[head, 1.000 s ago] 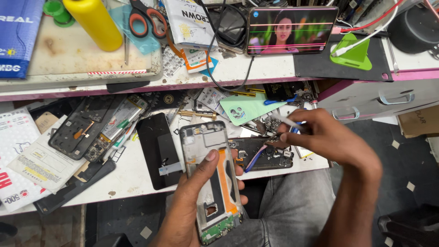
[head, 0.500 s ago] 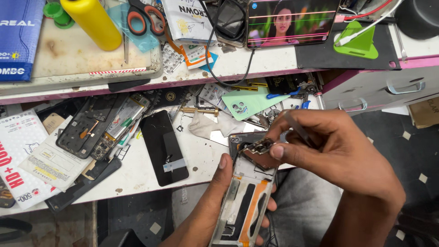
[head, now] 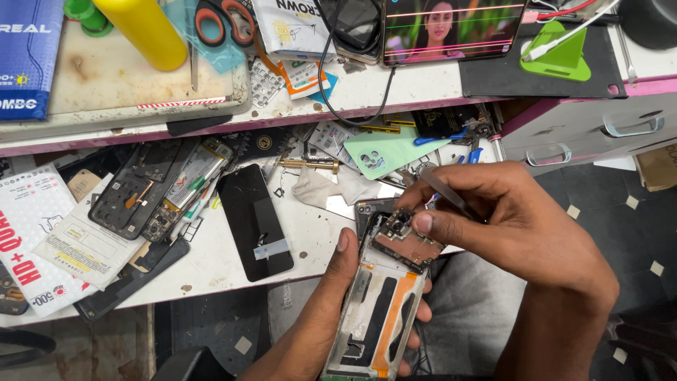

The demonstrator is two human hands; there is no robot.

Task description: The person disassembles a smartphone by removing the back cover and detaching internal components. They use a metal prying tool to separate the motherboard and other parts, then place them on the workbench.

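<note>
The left hand (head: 338, 296) grips an opened phone frame (head: 377, 310). The right hand (head: 508, 226) pinches tweezers (head: 444, 192) at its circuit board (head: 403, 243). The back cover is already off; the board is not yet lifted out.

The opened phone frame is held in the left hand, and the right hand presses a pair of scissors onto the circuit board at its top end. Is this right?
Not quite. The left hand does hold the opened phone frame, but the right hand holds tweezers at the circuit board, not scissors. The orange-handled scissors lie untouched on the upper shelf. The head view shows this.
</note>
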